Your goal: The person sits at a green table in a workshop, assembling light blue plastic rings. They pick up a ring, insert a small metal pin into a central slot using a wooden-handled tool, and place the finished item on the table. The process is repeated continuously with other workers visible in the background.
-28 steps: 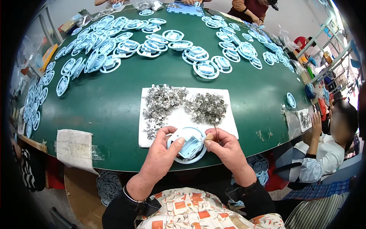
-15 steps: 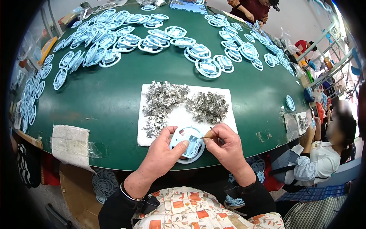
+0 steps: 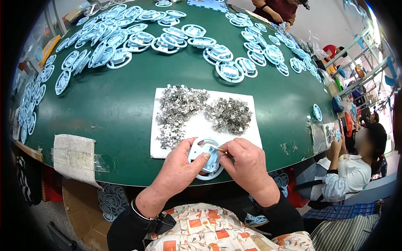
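My left hand (image 3: 178, 165) grips a light blue plastic steering-wheel-shaped part (image 3: 213, 162) by its left side, thumb over the rim and centre. The part is a ring with a boxy recessed middle, tilted above the table's near edge. Pinched between thumb and fingers of my right hand (image 3: 245, 161) is a thin pointed tool (image 3: 218, 149), its tip over the upper part of the recess. Just beyond my hands lies a white foam board (image 3: 199, 127) bearing two heaps of small metal clips (image 3: 228, 116).
Many more blue wheel parts (image 3: 229, 72) lie across the far side of the green table (image 3: 121, 108). A taped whitish cloth pad (image 3: 74, 154) sits at the near left edge. Below it stands a cardboard box (image 3: 83, 205). One co-worker (image 3: 356, 167) sits at right, another (image 3: 276, 10) opposite.
My right hand has shifted slightly left, bringing the tool's tip from the wheel part's right rim over its recess. My left hand keeps its grip.
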